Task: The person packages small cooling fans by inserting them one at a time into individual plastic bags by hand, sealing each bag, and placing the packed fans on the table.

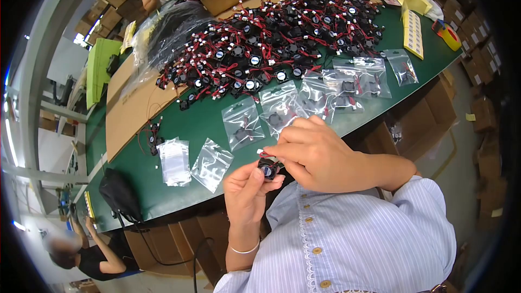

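A small black cooling fan (268, 170) with a round label is pinched between the thumb and fingers of my left hand (245, 192), just above my lap. My right hand (317, 154) reaches over from the right, its fingers closed at the fan's red and black wire (265, 155); a white connector shows at the wire's end. Beyond my hands, clear zip bags (242, 125) with fans inside lie in a row on the green table. Left of them are a flat clear bag (212, 165) and a stack of small clear bags (175, 163).
A large heap of fans (282, 38) with red wires covers the table's far side. Cardboard (135, 95), a black pouch (118, 194), a yellow label sheet (413, 33) and a tape dispenser (448, 35) lie around. Two other people sit nearby. Open cartons (418, 125) stand below the edge.
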Tool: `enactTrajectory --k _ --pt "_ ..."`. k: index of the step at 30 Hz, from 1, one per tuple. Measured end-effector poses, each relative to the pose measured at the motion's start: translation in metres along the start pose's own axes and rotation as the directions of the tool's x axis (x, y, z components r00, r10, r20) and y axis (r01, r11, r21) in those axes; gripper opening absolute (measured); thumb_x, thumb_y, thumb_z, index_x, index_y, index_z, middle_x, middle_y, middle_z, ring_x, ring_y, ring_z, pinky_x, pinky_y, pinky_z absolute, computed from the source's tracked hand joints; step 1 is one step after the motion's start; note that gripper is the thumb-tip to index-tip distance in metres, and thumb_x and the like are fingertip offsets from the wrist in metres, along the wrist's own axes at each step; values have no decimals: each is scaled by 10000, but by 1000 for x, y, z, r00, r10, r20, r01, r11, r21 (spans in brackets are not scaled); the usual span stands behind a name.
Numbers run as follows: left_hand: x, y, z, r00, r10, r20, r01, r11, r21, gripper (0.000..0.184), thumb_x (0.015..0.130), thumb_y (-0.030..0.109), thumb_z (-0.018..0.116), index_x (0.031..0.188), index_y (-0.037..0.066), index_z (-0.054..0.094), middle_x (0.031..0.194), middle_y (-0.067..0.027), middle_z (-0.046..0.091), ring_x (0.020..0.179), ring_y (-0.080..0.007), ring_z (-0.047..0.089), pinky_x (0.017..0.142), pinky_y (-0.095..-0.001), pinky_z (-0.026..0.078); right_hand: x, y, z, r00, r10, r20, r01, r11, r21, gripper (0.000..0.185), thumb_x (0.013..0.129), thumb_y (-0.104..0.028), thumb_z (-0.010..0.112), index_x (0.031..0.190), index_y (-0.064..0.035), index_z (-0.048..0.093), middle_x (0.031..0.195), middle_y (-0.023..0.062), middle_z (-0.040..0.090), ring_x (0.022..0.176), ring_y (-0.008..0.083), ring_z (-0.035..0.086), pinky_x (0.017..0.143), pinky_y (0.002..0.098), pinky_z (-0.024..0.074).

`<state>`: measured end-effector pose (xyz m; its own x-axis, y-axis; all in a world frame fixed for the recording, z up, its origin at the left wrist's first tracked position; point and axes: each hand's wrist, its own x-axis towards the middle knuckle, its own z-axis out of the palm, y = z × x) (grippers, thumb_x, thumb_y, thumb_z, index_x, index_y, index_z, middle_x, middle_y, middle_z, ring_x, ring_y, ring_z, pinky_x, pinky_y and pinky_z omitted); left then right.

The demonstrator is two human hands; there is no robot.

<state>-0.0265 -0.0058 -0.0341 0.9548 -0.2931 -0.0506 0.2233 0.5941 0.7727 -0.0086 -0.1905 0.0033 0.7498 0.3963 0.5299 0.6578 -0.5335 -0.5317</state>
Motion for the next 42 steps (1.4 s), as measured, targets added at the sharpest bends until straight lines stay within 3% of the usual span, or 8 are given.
enactTrajectory --k 9,12,31,36,37,39,41,42 --pt "2 -12 6 995 58 -82 -60 998 -28 260 909 107 516 1076 -86 567 936 -168 642 806 -232 661 705 -322 583 -5 -7 7 995 -94 -34 81 957 -277 327 658 -85 630 976 -14 651 772 -3 549 733 162 477 669 326 311" --pt "2 -14 6 989 85 -119 -88 996 -15 259 911 113 513 1077 -77 573 950 -161 640 834 -234 656 716 -321 578 -4 -8 6 993 -121 -15 114 966 -231 342 696 -151 614 974 49 619 796 59 515 742 199 454 665 339 311" --pt "-1 -15 7 992 84 -90 -89 994 -56 250 897 110 541 1055 -77 591 952 -143 643 831 -195 638 771 -322 539 -12 -3 27 975 -109 -194 69 977 -202 387 674 -172 689 1033 -40 629 859 1 574 787 174 498 726 347 301" --pt "-5 -14 -1 987 99 -124 -83 989 126 258 870 65 579 1079 -86 578 978 -139 640 864 -204 638 790 -326 525 -12 -4 24 982 -105 -157 76 980 -183 396 630 -169 697 1003 -52 635 873 1 564 784 173 501 749 352 311" --pt "-5 -3 -4 990 97 -103 -47 912 408 488 789 146 701 1159 -109 510 1076 -192 600 998 -274 595 870 -393 476 -11 -3 20 982 -107 -156 78 980 -183 396 630 -169 697 1003 -52 635 873 1 564 784 173 501 749 352 311" --pt "-1 36 -11 968 213 128 -141 46 989 851 639 303 809 1247 -121 392 1253 -270 455 1201 -351 436 988 -499 340 -10 0 8 989 -72 -132 44 978 -204 399 624 -171 697 1005 -69 638 854 -3 548 779 168 497 749 354 310" --pt "11 45 -51 934 302 188 -31 -457 889 1087 501 413 844 1285 -118 311 1361 -301 288 1303 -388 259 1040 -553 206 -11 0 2 990 -68 -120 40 975 -220 401 625 -185 707 1006 -79 641 830 -5 537 769 165 494 750 353 307" --pt "17 53 -64 965 225 136 -15 -470 883 1119 491 451 834 1289 -117 293 1387 -288 237 1314 -389 217 1050 -560 168 -11 -1 1 992 -79 -103 59 981 -187 389 640 -173 700 1006 -64 626 858 11 538 795 177 495 747 362 306"
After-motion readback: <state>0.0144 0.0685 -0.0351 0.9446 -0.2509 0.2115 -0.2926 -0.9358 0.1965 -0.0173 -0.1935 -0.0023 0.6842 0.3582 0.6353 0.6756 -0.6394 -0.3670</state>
